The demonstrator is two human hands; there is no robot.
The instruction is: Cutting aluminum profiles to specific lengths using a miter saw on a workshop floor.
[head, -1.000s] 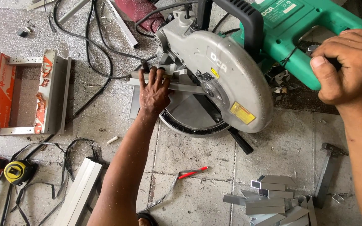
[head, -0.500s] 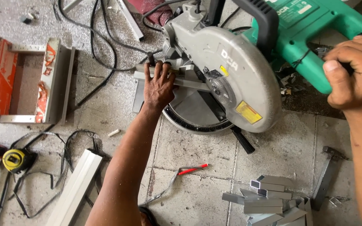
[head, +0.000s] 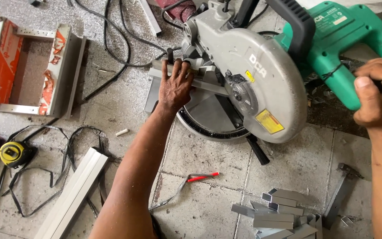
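On saw handle [head: 337, 75], right fingers [head: 370, 95] curled shut.

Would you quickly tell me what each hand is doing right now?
Left hand: open, pressed flat on the metal strip at the saw's fence.
Right hand: closed around the saw's green handle.

left hand [head: 175, 88] on miter saw [head: 253, 84], right hand [head: 379, 95] gripping

The miter saw's blade guard [head: 261, 88] is matt grey metal, its handle [head: 350, 48] smooth green plastic, the floor [head: 200, 177] rough, dusty concrete tile.
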